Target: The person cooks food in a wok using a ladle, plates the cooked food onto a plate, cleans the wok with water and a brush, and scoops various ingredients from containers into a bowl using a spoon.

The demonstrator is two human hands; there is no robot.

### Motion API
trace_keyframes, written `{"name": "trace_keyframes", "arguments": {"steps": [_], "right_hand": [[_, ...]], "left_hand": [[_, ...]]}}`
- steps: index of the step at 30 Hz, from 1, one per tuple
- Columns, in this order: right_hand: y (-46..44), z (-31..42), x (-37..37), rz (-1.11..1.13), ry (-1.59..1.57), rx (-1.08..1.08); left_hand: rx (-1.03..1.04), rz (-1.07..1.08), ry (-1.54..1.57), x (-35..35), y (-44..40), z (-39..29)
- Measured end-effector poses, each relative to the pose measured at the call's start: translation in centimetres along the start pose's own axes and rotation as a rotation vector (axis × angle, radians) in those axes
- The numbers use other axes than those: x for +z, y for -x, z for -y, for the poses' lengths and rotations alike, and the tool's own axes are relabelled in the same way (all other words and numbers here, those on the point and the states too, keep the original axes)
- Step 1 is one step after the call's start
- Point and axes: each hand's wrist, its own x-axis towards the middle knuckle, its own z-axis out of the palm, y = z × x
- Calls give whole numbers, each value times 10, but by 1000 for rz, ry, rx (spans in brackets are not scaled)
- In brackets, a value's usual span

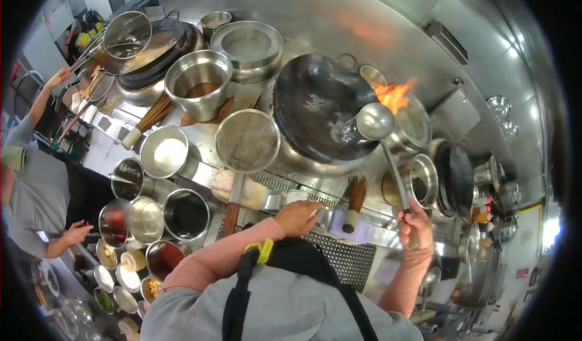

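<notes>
A large black wok (315,101) sits on the stove, a little liquid or shine on its inner surface. My right hand (415,222) is closed around the handle of a metal ladle (375,121), whose bowl is over the wok's right edge. Orange flame (395,95) rises just beyond the ladle. My left hand (298,218) is closed near the stove's front edge, below the wok; what it grips, if anything, is too small to make out. Between my hands a bamboo brush (356,196) stands by a purple cloth (357,230). A mesh strainer (247,141) lies left of the wok.
At the left, a co-worker (45,189) holds a wire strainer (127,34) over another wok (159,47). A steel pot of brown liquid (199,77) stands between the woks. Several sauce containers (186,213) line the lower left. A third wok (456,180) is at the right.
</notes>
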Motion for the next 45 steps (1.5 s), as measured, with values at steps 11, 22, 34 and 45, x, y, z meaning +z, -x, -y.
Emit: {"name": "trace_keyframes", "arguments": {"steps": [11,22,34,45], "right_hand": [[-56,-63,-143,-470,962,-735],[-119,-69,-262,-372,1472,-507],[-34,-122,6,715,1295,-791],[87,-304,100,1881,1255,-496]], "left_hand": [[2,29,-48,22,25,-12],[-246,-184,-146,88,57,-44],[-493,-592,-144,183,156,-112],[-943,-1164,-167,235,325,-186]]}}
